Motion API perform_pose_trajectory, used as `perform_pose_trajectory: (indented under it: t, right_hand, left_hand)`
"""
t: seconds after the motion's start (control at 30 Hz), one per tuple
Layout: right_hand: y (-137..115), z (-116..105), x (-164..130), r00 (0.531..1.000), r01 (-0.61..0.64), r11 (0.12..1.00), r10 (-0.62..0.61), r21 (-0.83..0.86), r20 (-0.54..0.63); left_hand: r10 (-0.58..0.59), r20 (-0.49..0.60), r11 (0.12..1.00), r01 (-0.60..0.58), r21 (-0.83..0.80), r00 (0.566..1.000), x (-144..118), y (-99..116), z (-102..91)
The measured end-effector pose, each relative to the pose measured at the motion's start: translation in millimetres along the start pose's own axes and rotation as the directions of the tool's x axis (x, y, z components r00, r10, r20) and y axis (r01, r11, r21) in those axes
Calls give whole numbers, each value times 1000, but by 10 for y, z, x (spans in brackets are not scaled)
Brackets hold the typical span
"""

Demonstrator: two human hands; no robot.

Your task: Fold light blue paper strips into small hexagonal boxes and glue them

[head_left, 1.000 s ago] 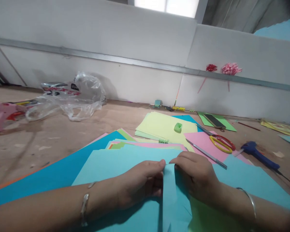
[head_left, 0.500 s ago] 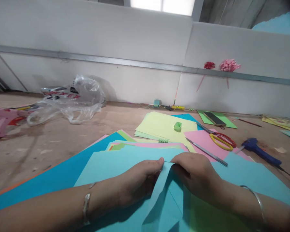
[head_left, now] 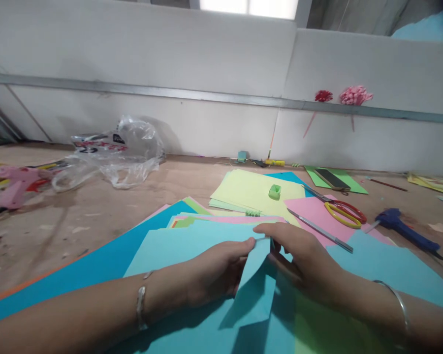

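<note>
A folded piece of light blue paper [head_left: 254, 290] hangs between my two hands, above the stack of coloured paper. My left hand [head_left: 225, 265] is closed on its upper left edge, thumb on top. At the upper right corner, my right hand [head_left: 299, 250] has its index finger reaching over the top and its thumb below, touching the paper; part of its grip is hidden. Beneath lie light blue sheets [head_left: 162, 250] on a darker blue sheet [head_left: 92, 275], and a green sheet [head_left: 321, 324] shows at lower right.
To the right are a silver craft knife [head_left: 321, 230], scissors [head_left: 343, 215] with red and yellow handles, and a blue glue gun [head_left: 406, 228]. A phone [head_left: 332, 179] lies behind. On the left are a pink glue gun [head_left: 16, 187] and a plastic bag [head_left: 133, 152].
The folded paper has lifted and turned, and its lower edge now shows clear of the sheets. My right index finger has moved over the top edge, with the fingers a little more open.
</note>
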State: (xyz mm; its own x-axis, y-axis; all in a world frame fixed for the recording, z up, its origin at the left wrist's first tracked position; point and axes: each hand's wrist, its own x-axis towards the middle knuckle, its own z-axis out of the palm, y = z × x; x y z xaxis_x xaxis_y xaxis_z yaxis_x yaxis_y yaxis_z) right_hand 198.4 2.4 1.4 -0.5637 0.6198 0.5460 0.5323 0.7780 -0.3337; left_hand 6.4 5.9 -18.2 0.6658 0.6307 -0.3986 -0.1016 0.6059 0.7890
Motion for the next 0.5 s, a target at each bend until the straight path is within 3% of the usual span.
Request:
perform_pose_trajectory:
  t: [0.07, 0.17, 0.27, 0.37, 0.43, 0.5]
  right_hand:
    - [19, -2, 8, 996, 33, 999, -30, 33, -82]
    - [69, 20, 26, 977, -186, 975, 196, 121, -81]
    - [106, 62, 54, 858, -506, 828, 511, 243, 49]
    - [107, 116, 72, 772, -631, 723, 619, 280, 141]
    - [93, 156, 65, 776, -629, 730, 607, 269, 168]
    - [79, 196, 43, 817, -576, 792, 558, 201, 146]
  left_hand:
    - [-70, -7, 994, 70, -87, 997, 26, 10, -34]
    - [64, -140, 991, -79, -104, 988, 78, 2, -96]
    - [258, -244, 962, -272, -25, 935, 102, 0, -128]
    - [424, -225, 905, -402, 139, 877, 79, 14, -122]
    - [500, -166, 851, -445, 280, 850, 55, 20, -108]
    - [527, -123, 806, -449, 386, 841, 41, 17, -93]
